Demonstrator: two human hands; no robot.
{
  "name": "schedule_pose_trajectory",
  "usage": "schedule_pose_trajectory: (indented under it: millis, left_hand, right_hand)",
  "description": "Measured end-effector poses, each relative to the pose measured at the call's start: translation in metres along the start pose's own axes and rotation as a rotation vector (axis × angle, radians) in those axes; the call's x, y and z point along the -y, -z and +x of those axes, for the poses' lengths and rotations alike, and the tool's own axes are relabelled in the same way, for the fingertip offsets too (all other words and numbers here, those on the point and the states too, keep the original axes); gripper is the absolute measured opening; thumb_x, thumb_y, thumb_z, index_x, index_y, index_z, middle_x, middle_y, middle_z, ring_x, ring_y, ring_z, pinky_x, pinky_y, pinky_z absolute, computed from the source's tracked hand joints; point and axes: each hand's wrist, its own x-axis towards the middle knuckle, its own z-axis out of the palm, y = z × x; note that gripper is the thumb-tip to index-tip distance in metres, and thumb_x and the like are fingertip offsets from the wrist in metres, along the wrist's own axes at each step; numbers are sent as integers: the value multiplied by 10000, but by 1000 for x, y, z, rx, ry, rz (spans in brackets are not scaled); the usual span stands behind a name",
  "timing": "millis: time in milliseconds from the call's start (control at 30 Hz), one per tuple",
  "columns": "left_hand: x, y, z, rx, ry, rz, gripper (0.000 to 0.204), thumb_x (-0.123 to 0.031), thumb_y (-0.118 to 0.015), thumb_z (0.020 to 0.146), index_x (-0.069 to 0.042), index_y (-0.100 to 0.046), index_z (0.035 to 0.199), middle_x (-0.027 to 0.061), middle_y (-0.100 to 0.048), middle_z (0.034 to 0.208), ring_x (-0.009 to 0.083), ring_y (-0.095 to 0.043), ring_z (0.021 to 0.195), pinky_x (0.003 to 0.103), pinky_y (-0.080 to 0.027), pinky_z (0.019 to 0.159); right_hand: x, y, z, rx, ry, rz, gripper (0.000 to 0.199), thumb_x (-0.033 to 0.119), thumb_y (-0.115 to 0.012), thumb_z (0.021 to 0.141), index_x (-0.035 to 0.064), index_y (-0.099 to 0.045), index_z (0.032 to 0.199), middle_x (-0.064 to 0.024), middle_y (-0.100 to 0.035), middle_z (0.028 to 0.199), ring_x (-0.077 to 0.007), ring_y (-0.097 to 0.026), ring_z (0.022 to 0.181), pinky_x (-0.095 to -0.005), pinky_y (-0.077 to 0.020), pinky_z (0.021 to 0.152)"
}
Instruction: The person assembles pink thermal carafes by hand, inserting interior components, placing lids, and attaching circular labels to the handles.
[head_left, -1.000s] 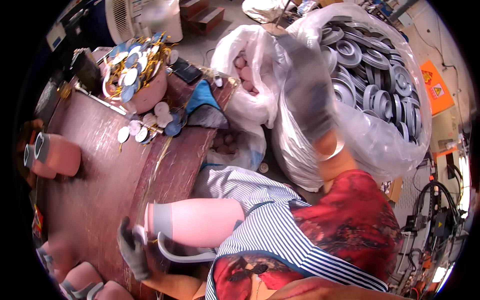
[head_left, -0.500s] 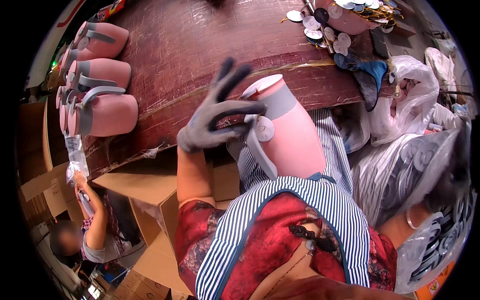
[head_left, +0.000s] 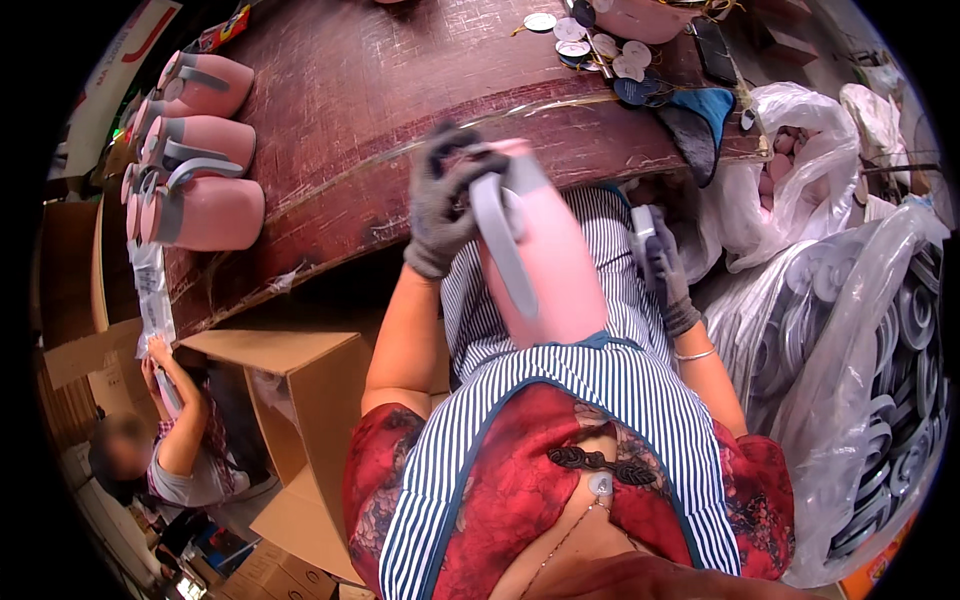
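A pink jug [head_left: 555, 255] with a grey handle [head_left: 500, 245] stands tilted against my lap, its top toward the table. My gloved left hand [head_left: 443, 205] has its fingers curled at the top of the jug, beside the upper end of the handle. A round tag seen on the jug earlier is now mostly hidden behind the handle. To the right of the jug, my gloved right hand [head_left: 668, 270] is closed around a light grey plastic piece [head_left: 643, 228]; its exact shape is blurred and partly covered by the fingers.
Several pink jugs [head_left: 215, 212] lie at the left of the dark red table [head_left: 350, 120]. Round tags [head_left: 575, 48], a phone [head_left: 713, 52] and a blue-black cloth [head_left: 700, 125] sit at the right. Plastic bags hold grey parts [head_left: 880, 440]. Cardboard boxes [head_left: 330, 400] and a co-worker [head_left: 190, 450] are at left.
My right hand has come from the bags at the right to beside the jug, bringing a grey piece. My left hand's spread fingers have curled at the jug's top, and the jug stands more upright.
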Motion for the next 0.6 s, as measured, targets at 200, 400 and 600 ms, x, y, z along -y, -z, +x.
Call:
schedule_pose_trajectory:
  millis: [200,400,600]
  left_hand:
    - [-10,78,-52,-272,722,491,326,-332,-647,953,-16,-672,1028,91,-674,928,213,-623,817,352,-484,733]
    - [-45,64,-93,-545,865,-94,315,-298,-613,1006,8,-663,948,16,-654,821,74,-543,749,255,-455,686]
    - [-103,64,-69,-533,784,-182,281,-276,-606,1012,1,-650,1029,29,-662,895,82,-565,804,255,-469,712]
  right_hand:
    - [-21,6,-10,70,69,-191,639,358,-669,899,43,-497,1427,-205,-364,1536,-359,-357,1415,-433,-296,1154]
    - [155,-21,8,130,544,204,922,627,-652,815,45,-420,1492,-216,-316,1567,-387,-343,1427,-485,-262,1166]
    - [213,-1,18,178,958,-55,955,726,-674,714,72,-541,1398,-279,-370,1517,-512,-352,1386,-569,-279,1127]
